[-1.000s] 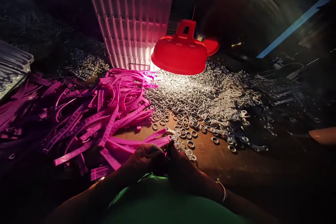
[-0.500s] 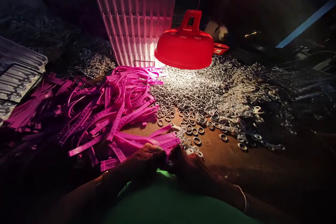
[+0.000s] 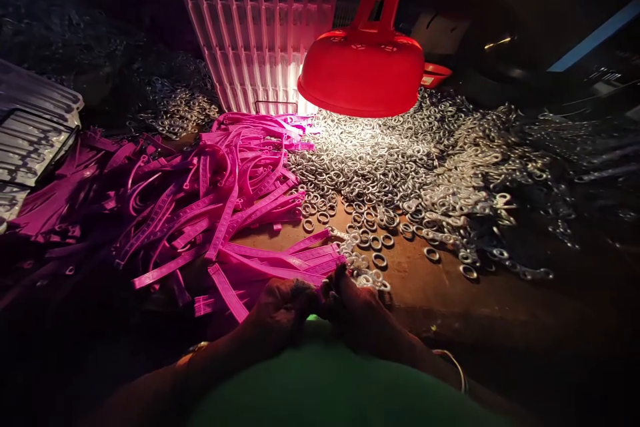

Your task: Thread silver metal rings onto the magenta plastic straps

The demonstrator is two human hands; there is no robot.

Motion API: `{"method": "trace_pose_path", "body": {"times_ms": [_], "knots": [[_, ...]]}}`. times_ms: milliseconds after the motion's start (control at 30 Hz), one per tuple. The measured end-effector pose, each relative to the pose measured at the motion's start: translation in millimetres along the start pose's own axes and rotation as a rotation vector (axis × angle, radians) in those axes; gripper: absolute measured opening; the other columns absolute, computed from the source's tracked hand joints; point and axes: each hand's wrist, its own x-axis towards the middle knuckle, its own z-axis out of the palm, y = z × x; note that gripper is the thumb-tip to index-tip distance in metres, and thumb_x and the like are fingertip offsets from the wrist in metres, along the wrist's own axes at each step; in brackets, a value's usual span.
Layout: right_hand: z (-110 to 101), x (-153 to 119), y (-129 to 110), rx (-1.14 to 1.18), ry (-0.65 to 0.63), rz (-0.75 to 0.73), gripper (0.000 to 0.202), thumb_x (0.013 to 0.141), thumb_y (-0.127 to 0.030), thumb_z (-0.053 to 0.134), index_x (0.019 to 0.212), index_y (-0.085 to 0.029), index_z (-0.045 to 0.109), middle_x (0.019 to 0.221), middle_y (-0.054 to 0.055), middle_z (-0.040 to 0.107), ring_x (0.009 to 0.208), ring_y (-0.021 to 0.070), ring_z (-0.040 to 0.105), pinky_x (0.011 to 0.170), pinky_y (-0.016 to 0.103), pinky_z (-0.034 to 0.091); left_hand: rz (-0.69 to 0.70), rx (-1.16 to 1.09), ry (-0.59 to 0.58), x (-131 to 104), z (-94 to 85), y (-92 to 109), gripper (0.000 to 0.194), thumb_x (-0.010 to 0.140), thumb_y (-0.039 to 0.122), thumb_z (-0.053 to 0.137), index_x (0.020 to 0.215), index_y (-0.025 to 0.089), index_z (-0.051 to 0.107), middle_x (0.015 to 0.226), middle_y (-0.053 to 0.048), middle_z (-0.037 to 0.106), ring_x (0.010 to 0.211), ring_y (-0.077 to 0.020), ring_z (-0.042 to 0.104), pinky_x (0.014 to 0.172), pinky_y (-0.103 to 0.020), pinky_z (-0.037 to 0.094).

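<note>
Left hand (image 3: 283, 307) and right hand (image 3: 357, 303) are drawn together at the near side of the tabletop (image 3: 420, 293), fingers bent; whether either grip has closed on anything cannot be told (deep shadow). Advisable: steady with one hand, work with the other, nearer the light. Pink straps (image 3: 220, 203) lie beyond, left; silver rings (image 3: 370, 177) right, below the red lamp (image 3: 361, 73). Unlike the earliest frame, no fingertip shows at far right.

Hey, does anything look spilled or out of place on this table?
Possibly: a few silver, metal-looking rings lie loose on the brown tabletop, beyond the right hand and apart from the large silver heap lit by the red dome-shaped lamp, so they look strayed.
</note>
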Motion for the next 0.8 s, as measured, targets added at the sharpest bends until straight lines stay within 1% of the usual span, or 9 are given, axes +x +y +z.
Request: {"method": "trace_pose_path", "body": {"times_ms": [133,233,300,400,500,567,633,700,800], "knots": [[-5,-1,-4,-0.017,-0.121,-0.005,0.027,0.081,-0.021,0.049,0.105,-0.016,0.037,0.069,-0.002,0.05,0.055,0.0093,0.039,0.048,0.022,0.027,-0.065,-0.067,-0.026,1,0.6,-5,0.051,0.073,0.064,0.064,0.066,0.014,0.053,0.05,0.006,0.039,0.042,-0.0043,0.03,0.04,-0.019,0.023],[-7,-2,-6,-0.059,-0.185,-0.023,0.032,0.078,-0.017,0.05,0.106,-0.014,0.037,0.067,-0.004,0.047,0.054,0.0076,0.033,0.046,0.021,0.024,-0.115,-0.093,-0.065,2,0.1,-7,0.05,0.07,0.06,0.068,0.06,0.015,0.051,0.047,0.007,0.037,0.04,-0.0039,0.028,0.038,-0.02,0.021],[-8,-2,-9,-0.079,-0.212,-0.032,0.03,0.078,-0.014,0.049,0.106,-0.014,0.038,0.067,-0.004,0.048,0.055,0.0074,0.032,0.046,0.021,0.023,-0.125,-0.082,-0.068,2,-0.8,-9,0.049,0.067,0.057,0.072,0.057,0.016,0.046,0.045,0.008,0.035,0.039,-0.0039,0.027,0.038,-0.02,0.02],[-9,-1,-13,-0.149,-0.251,-0.053,0.029,0.078,-0.009,0.046,0.106,-0.014,0.04,0.069,-0.002,0.051,0.056,0.0077,0.034,0.047,0.021,0.023,-0.116,-0.057,-0.081,3,-2.5,-11,0.049,0.067,0.055,0.072,0.056,0.017,0.043,0.048,0.007,0.036,0.042,-0.0042,0.029,0.041,-0.021,0.02],[-9,0,-12,-0.265,-0.282,-0.107,0.042,0.074,-0.005,0.045,0.115,-0.012,0.039,0.077,0.001,0.055,0.059,0.0093,0.038,0.05,0.023,0.025,-0.113,-0.062,-0.102,3,-4.5,-11,0.051,0.068,0.056,0.072,0.056,0.017,0.041,0.049,0.007,0.034,0.044,-0.0041,0.028,0.042,-0.021,0.019],[-9,1,-9,-0.3,-0.288,-0.111,0.047,0.072,-0.004,0.045,0.119,-0.012,0.038,0.078,0.002,0.056,0.06,0.0101,0.039,0.051,0.023,0.025,-0.12,-0.084,-0.111,4,-5.9,-12,0.052,0.068,0.055,0.072,0.055,0.017,0.039,0.049,0.008,0.031,0.044,-0.004,0.026,0.042,-0.021,0.018],[-10,2,-6,-0.289,-0.291,-0.067,0.045,0.072,-0.006,0.047,0.115,-0.013,0.04,0.073,-0.001,0.053,0.057,0.0097,0.037,0.05,0.023,0.023,-0.111,-0.122,-0.125,6,-7.3,-13,0.051,0.071,0.055,0.07,0.055,0.017,0.04,0.05,0.007,0.03,0.045,-0.0039,0.025,0.043,-0.022,0.017],[-12,3,-4,-0.258,-0.289,-0.022,0.037,0.072,-0.006,0.049,0.108,-0.015,0.043,0.069,-0.003,0.05,0.056,0.0087,0.036,0.049,0.022,0.022,-0.08,-0.164,-0.135,8,-8.6,-14,0.052,0.072,0.058,0.068,0.055,0.016,0.041,0.05,0.007,0.031,0.045,-0.0041,0.025,0.044,-0.022,0.018],[-13,5,-3,-0.213,-0.262,-0.021,0.022,0.077,-0.006,0.047,0.097,-0.016,0.047,0.069,-0.003,0.048,0.058,0.0081,0.036,0.052,0.022,0.025,-0.081,-0.186,-0.122,12,-10.4,-15,0.054,0.068,0.061,0.069,0.054,0.015,0.045,0.05,0.006,0.035,0.046,-0.005,0.029,0.045,-0.022,0.02]]}}
